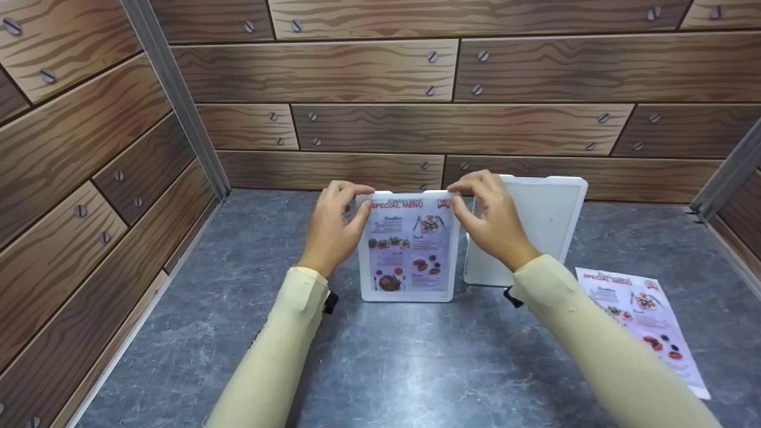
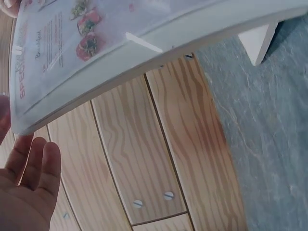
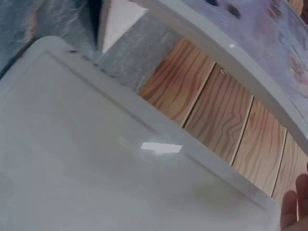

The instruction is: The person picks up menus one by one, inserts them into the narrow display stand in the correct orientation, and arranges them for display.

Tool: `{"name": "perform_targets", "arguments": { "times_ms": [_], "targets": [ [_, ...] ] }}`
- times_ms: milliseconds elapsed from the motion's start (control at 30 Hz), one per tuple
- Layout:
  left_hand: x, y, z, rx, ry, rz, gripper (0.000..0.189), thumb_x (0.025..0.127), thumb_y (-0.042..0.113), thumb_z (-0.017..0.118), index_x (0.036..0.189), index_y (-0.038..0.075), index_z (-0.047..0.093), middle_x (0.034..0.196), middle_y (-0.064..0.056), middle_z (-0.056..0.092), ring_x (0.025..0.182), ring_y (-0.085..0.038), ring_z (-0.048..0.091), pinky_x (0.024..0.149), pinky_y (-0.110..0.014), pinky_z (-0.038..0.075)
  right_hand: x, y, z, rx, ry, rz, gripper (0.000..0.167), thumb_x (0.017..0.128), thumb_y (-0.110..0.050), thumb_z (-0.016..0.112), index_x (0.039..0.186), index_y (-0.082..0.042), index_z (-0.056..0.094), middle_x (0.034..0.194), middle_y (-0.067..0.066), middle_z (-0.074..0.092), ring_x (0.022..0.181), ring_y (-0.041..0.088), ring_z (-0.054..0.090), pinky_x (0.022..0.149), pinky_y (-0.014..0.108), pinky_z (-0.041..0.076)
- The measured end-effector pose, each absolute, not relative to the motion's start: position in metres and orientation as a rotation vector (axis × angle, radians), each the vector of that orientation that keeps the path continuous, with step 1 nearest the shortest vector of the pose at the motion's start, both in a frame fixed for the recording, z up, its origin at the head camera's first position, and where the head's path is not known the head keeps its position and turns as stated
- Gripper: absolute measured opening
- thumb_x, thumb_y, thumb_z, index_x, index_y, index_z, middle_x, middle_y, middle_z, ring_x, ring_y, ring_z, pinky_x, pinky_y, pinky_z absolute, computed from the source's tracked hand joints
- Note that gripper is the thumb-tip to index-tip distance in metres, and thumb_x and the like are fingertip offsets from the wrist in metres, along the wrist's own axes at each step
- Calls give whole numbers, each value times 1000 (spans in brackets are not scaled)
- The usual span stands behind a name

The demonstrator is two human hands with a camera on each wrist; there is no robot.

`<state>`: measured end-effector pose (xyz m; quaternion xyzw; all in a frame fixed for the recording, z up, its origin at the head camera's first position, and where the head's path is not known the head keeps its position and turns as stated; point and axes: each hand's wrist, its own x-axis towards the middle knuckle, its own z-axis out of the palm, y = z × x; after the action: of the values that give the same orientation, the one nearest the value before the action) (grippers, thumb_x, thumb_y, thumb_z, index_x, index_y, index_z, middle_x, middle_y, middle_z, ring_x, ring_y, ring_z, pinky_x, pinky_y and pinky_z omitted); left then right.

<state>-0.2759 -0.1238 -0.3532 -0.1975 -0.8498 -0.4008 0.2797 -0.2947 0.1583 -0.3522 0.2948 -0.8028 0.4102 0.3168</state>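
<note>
A white-framed menu stand [image 1: 364,261] stands upright on the table, with a "Special Menu" sheet [image 1: 395,232] behind its clear front. My left hand [image 1: 330,232] pinches its top left corner between thumb and fingers. The top right corner is between the thumb and fingers of my right hand [image 1: 496,223]. In the left wrist view a white support leg [image 2: 257,43] shows behind the stand. Close behind my right hand leans a second white stand [image 1: 538,220], its face blank. That blank face [image 3: 96,144] fills much of the right wrist view.
A loose printed menu sheet [image 1: 648,321] lies on the dark marbled table [image 1: 238,356] at the right, partly under my right forearm in the head view. Wood-patterned walls [image 1: 368,71] close off the back and sides, with grey metal posts [image 1: 178,95] at the corners.
</note>
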Motion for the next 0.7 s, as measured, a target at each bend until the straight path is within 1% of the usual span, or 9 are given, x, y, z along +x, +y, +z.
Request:
{"name": "perform_targets", "arguments": {
  "times_ms": [100,200,300,400,500,600,700],
  "targets": [
    [-273,-122,-359,-535,-2246,-1123,28,103,17,65,130,13,69,122,-6,60,104,-24,57,91,-36,52,-291,162,-358,775,-2087,1048,22,95,-2,68,117,-4,73,117,11,63,115,24,53,101,42,40],
    [-270,-119,-366,-515,-2215,-1200,42,101,13,65,143,11,59,131,-8,56,111,-21,56,93,-35,53,-285,166,-362,771,-2061,1036,33,93,0,67,126,-4,68,123,12,62,120,26,52,106,42,38],
    [-265,-118,-373,-466,-2183,-1318,53,100,9,65,150,8,48,137,-13,53,117,-22,56,95,-34,53,-277,172,-366,752,-2016,1065,40,92,3,67,131,-3,65,126,11,63,122,24,52,108,39,38],
    [-261,-118,-381,-405,-2166,-1429,55,99,7,66,150,5,44,137,-15,52,118,-25,57,95,-36,53,-269,179,-372,717,-1955,1119,38,89,9,68,126,-1,66,121,12,65,118,22,54,107,33,39],
    [-259,-120,-388,-359,-2176,-1521,55,99,7,67,149,3,44,134,-16,54,117,-28,58,95,-41,54,-262,187,-378,667,-1907,1159,35,85,16,67,118,3,69,115,16,66,113,18,55,104,27,41],
    [-258,-122,-395,-325,-2212,-1586,51,100,8,67,146,1,47,129,-17,58,114,-29,60,93,-44,54,-251,193,-382,617,-1897,1175,31,84,20,64,112,8,68,110,21,66,109,13,56,102,23,42],
    [-260,-125,-400,-315,-2266,-1627,45,99,7,67,140,-1,52,122,-17,61,108,-28,62,91,-42,55,-238,199,-379,578,-1900,1182,26,85,23,61,108,13,67,106,25,65,107,7,56,101,21,43]
  ]
}}
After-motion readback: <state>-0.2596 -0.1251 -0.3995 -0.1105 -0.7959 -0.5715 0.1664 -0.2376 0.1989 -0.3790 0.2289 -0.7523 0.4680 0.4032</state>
